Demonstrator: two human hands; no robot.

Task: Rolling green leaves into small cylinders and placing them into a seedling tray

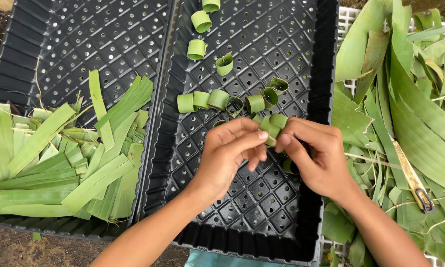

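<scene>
Both hands meet over the middle of a black perforated tray (pixel 317 148). The left hand (pixel 227 155) and the right hand (pixel 317 155) pinch the same small strip of green leaf (pixel 272 129) between thumb and fingertips, the strip curled between them into a loop just above the tray floor. Both grips are closed on that strip.

Just beyond the hands, a row of finished leaf rings (pixel 217 100) lies across the tray, touching one another, and a few more rings (pixel 201 21) sit apart toward the far end. One ring (pixel 289 167) peeks out under the right hand.

To the left stands a second black tray (pixel 44 44), its near half heaped with flat cut leaf strips (pixel 59 168). To the right, long uncut leaves (pixel 410 109) are piled over a white grid surface (pixel 348 17), and a slim knife with a brownish blade (pixel 411 179) rests on top of them, well clear of the right hand.
</scene>
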